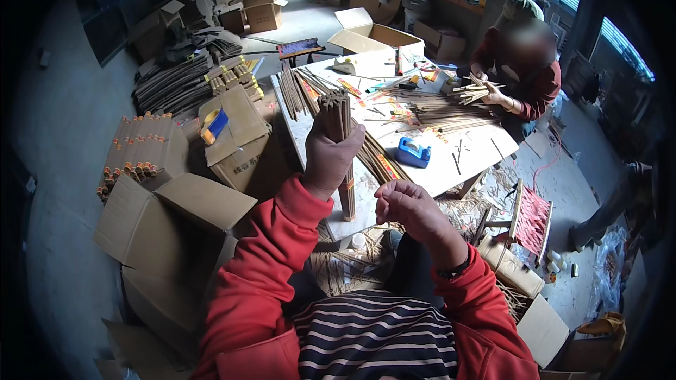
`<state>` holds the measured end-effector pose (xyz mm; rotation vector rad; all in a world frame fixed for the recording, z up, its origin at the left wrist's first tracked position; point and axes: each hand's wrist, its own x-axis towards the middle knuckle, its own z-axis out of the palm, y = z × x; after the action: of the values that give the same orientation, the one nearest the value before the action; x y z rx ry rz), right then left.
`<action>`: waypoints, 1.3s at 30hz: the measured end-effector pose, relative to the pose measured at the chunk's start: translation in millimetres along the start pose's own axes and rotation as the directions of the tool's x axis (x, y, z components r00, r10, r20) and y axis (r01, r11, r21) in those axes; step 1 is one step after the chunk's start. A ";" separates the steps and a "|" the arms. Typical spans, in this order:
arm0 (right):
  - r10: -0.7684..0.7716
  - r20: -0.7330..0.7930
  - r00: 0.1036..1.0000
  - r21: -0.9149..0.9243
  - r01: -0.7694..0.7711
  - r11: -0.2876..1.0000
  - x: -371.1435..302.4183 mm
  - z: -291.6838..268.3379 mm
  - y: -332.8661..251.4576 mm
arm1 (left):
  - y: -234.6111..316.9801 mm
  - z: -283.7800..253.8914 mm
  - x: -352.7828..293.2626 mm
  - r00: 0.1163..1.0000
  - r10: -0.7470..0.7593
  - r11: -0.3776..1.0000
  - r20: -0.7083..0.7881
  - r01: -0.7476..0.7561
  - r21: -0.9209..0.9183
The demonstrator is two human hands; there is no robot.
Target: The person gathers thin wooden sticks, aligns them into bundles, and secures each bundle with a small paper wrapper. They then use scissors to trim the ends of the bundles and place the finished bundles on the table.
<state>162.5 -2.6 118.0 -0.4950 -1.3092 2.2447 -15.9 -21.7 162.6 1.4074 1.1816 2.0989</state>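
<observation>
My left hand (329,158) is wrapped round an upright bundle of brown incense sticks (336,111), held over the near left corner of the white table (451,177). The stick ends fan out slightly above my thumb, and the bundle's lower end shows below my fist. Beside that lower end and apart from it, my right hand (412,210) has its fingers curled in and the thumb against them. Whether anything small is pinched there is hidden. A blue tape dispenser (413,153) sits to the right on the tabletop. Behind my left hand lie more loose sticks (377,162) with red-and-yellow labels.
Across the table a person (521,63) holds several sticks. Open cardboard boxes (176,232) stand at my left, near a stack of wrapped bundles (144,144). A second tape dispenser (213,127) rests on a closed carton (243,162). At right is a red-seated stool (531,219).
</observation>
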 end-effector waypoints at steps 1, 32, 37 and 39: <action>-0.001 -0.005 1.000 -0.003 0.001 1.000 0.3 0.8 2.6 | -7.8 -4.9 -1.6 0.999 -0.046 0.999 -0.022 0.046 0.022; 0.171 0.519 0.838 -0.107 -0.135 0.985 14.7 19.6 25.9 | 57.9 -4.1 -11.3 0.785 -0.295 0.598 0.545 0.597 -0.535; -0.228 0.142 0.963 -0.449 0.268 0.852 24.9 35.0 12.6 | 63.2 5.3 -16.2 0.958 -0.226 0.958 0.174 0.251 -0.135; -0.345 0.016 0.938 -0.581 0.289 0.761 25.5 47.4 11.9 | 66.2 7.5 -19.2 0.964 -0.157 0.977 0.214 0.183 -0.108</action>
<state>113.7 -26.1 128.4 -0.5235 -1.8691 1.5022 9.6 -70.4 205.0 1.3735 1.0295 1.8292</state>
